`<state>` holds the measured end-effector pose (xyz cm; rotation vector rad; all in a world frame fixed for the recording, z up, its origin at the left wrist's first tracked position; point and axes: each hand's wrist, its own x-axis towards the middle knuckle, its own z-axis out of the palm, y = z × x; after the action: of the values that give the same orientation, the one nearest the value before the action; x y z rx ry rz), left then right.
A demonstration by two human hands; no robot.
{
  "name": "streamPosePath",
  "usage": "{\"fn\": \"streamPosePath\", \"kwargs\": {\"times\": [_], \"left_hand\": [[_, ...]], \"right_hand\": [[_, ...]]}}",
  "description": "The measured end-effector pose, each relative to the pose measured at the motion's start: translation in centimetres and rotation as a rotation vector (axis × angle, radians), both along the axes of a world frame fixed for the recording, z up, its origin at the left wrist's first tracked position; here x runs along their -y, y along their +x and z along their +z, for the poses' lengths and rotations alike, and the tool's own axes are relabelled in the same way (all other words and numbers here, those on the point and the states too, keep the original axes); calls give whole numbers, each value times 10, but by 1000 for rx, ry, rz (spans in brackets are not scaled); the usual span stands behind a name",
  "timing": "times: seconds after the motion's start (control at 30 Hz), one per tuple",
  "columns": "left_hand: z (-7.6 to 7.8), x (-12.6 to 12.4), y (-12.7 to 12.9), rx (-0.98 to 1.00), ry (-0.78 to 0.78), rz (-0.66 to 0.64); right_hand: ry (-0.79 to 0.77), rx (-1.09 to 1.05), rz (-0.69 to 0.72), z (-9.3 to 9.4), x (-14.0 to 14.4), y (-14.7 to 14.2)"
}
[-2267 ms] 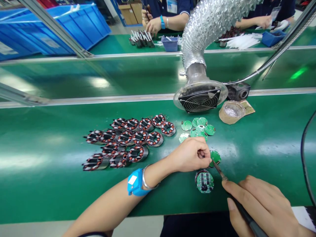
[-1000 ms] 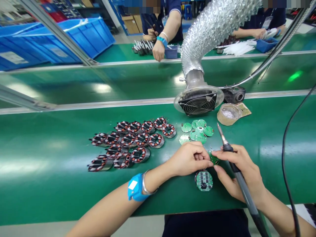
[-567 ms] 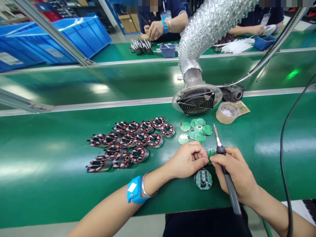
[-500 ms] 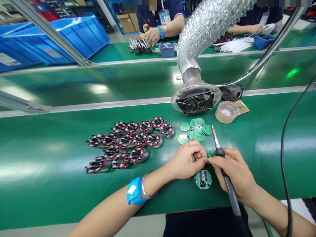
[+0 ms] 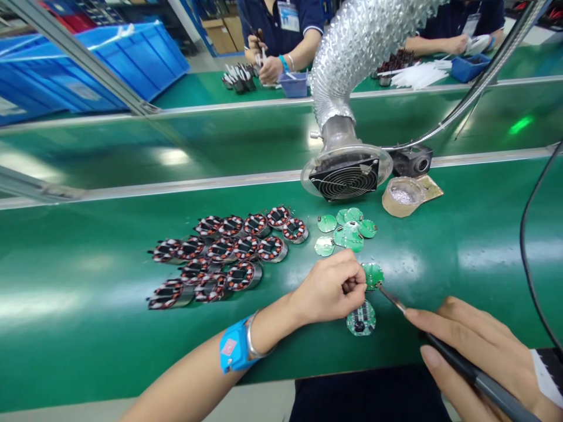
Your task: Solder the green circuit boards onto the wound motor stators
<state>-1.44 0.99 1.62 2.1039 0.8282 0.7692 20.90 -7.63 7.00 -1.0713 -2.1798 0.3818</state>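
On the desk point(image 5: 461, 246), the closed left hand point(image 5: 336, 287) seemingly pinches a green board point(image 5: 373, 274) by its edge, probably steadying it for the soldering iron point(image 5: 460, 363) the right hand point(image 5: 488, 341) grips.

On the bench point(image 5: 88, 340), motor coils point(image 5: 220, 252) sit clustered at left, with a pile of circuit boards point(image 5: 347, 234) to their right. Behind the pile is the fan point(image 5: 345, 180); a tub point(image 5: 401, 198) stands to its right. Before the pile, a single board point(image 5: 373, 274) lies between the left hand point(image 5: 332, 287) and the right hand's point(image 5: 488, 346) soldering iron point(image 5: 490, 387) (a component-side board point(image 5: 361, 321) lies nearer the front edge).
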Motion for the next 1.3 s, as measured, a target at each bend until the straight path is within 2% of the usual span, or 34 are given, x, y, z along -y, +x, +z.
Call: {"fn": "streamPosePath", "kwargs": {"times": [0.17,0.33,0.53,0.8,0.97,1.13,1.23,1.3], "left_hand": [[1,1,0,-10,37,-3],[0,3,0,-36,80,15],[-1,5,0,-76,87,45],[0,6,0,-112,131,57],[-1,6,0,-97,150,53],[1,4,-1,-100,136,28],[4,-2,-11,-88,165,-56],[6,-7,-21,-150,270,-136]], "right_hand": [[52,-69,-67,-6,-1,-12],[36,-72,-54,-15,0,-16],[73,22,-86,-10,0,-18],[94,29,-64,-7,-1,-16],[125,-11,-106,-6,1,-7],[109,-68,-154,-25,-20,-13],[56,-86,-63,-39,-39,-21],[1,-94,-8,-46,-47,-24]]}}
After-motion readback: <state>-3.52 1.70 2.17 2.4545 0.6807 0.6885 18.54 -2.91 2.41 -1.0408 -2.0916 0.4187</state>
